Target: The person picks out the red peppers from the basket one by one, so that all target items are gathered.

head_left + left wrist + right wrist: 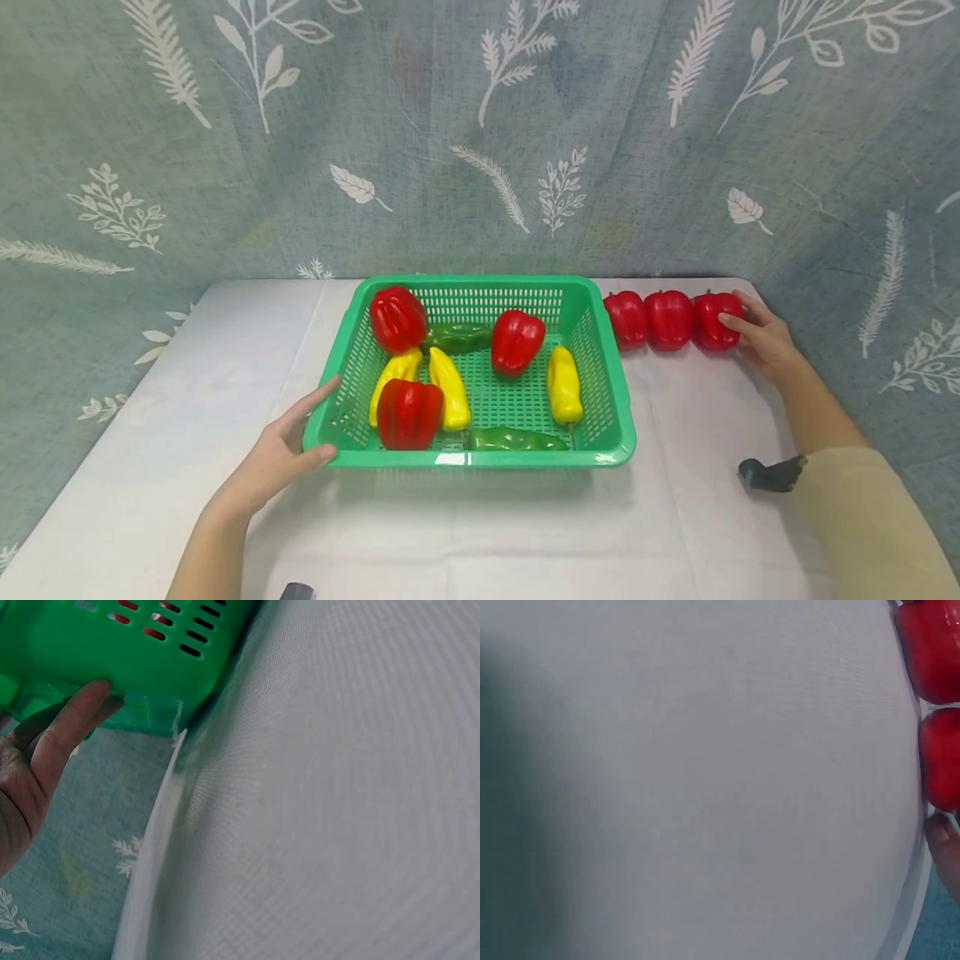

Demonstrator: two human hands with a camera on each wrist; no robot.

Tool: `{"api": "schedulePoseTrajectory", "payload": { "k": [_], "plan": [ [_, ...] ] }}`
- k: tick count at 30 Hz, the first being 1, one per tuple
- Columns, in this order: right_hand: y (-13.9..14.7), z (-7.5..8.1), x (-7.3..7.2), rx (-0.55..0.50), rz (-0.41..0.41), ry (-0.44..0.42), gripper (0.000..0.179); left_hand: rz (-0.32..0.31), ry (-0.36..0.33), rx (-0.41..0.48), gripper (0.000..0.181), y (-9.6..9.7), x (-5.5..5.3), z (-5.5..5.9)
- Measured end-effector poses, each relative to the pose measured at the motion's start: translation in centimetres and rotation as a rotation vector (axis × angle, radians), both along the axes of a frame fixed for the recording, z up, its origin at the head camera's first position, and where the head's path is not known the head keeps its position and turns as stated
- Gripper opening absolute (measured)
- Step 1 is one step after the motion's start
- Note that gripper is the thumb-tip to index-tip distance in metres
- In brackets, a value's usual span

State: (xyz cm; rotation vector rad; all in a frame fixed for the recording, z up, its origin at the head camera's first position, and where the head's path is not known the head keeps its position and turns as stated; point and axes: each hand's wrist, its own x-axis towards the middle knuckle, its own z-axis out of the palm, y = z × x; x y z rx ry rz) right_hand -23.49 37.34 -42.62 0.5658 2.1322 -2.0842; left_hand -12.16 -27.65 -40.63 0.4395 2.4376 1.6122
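Observation:
A green plastic basket (480,459) holds three red bell peppers, one at the back left (397,321), three yellow peppers, one on the right (564,385), and two long green peppers, one along the front (517,439). My left hand (266,467) rests against the basket's left end, fingers extended along the rim and thumb by the front corner. To the basket's right, three more red bell peppers stand in a row. My right hand (768,340) holds the rightmost red bell pepper (714,323), thumb across its front and fingers round its right side.
A white cloth (540,533) covers the table. Behind and beside it hangs a grey-green curtain (420,208) with white leaf prints. The row's left pepper (627,320) stands close to the basket, with the middle pepper (669,320) beside it.

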Motion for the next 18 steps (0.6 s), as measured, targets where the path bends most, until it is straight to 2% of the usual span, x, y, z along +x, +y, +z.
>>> {"api": "schedulePoseTrajectory", "payload": {
  "k": [5,12,18],
  "plan": [
    [0.1,0.3,0.4,-0.017,-0.021,0.011,0.084,-0.005,0.001,0.002,0.076,0.0,0.1,0.0],
    [0.2,0.7,0.8,-0.043,-0.055,0.069,0.081,-0.004,0.004,0.003,0.075,0.1,0.0,-0.1],
    [-0.5,1.5,0.7,0.064,-0.055,0.086,0.082,0.002,0.006,-0.012,0.076,0.1,0.0,0.0]
  ]
}}
